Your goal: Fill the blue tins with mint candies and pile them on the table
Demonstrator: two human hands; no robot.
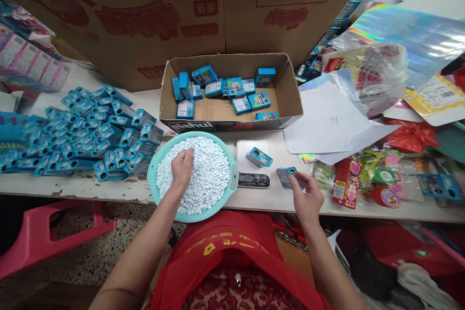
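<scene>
My left hand [182, 168] is closed in a loose fist over the pale white-blue candies [209, 174] that fill a turquoise basin [154, 185]. Whatever lies inside those fingers is hidden. At the table's front edge, my right hand [308, 196] grips a small blue candy box [284, 177] between thumb and fingers; a round hole shows in its top. Between the basin and that box sits a white kitchen scale [241, 149] with a dark display panel. Another blue candy box [259, 157], also with an opening, lies tilted on its plate.
Behind the basin, a low cardboard carton [218, 125] holds several blue boxes. Many more blue boxes [98, 131] are heaped at left. White paper sheets [327, 116] and packaged sweets [348, 181] lie at right. A tall carton [218, 5] stands behind; a pink stool [54, 232] is below left.
</scene>
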